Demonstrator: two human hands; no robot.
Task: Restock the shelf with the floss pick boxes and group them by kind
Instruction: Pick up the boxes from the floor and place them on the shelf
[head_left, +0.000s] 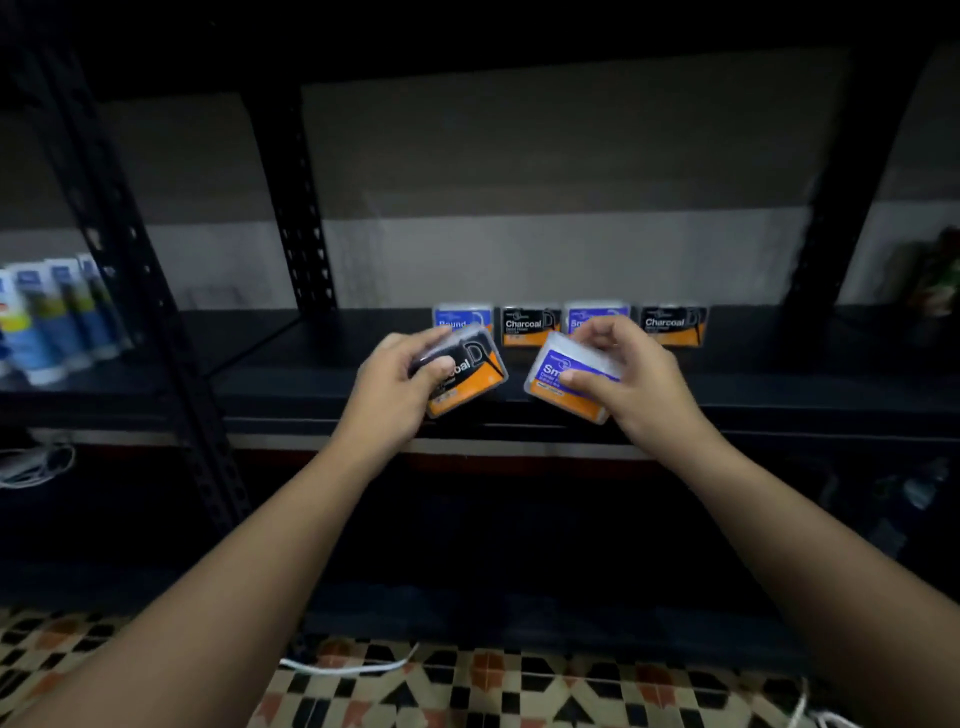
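Holding one box in each hand, I am working just above the near edge of the shelf (779, 395). My left hand (400, 384) is gripping a black charcoal box (470, 376), thumb across its face and fingers curled over the top edge, so the label is facing me and I am able to read the kind. My right hand (623, 371) is pinching a blue box (569, 382) the same way, thumb on the front, fingers wrapped behind. Both boxes are tilting toward each other, off the board, probably because I am comparing them before choosing their spots.

Farther back, four boxes are standing upright in a row, labels forward: a far blue box (462, 316) at the left, then a far charcoal box (527, 325), then a second blue one (595, 314) partly hidden by my right fingers, then a last charcoal box (672, 325) at the right. The kinds are alternating, so I judge the grouping is not yet done, and the two in my hands are each needing a matching neighbour.

Far to the left, some tubes (52, 317) are standing in the next bay.
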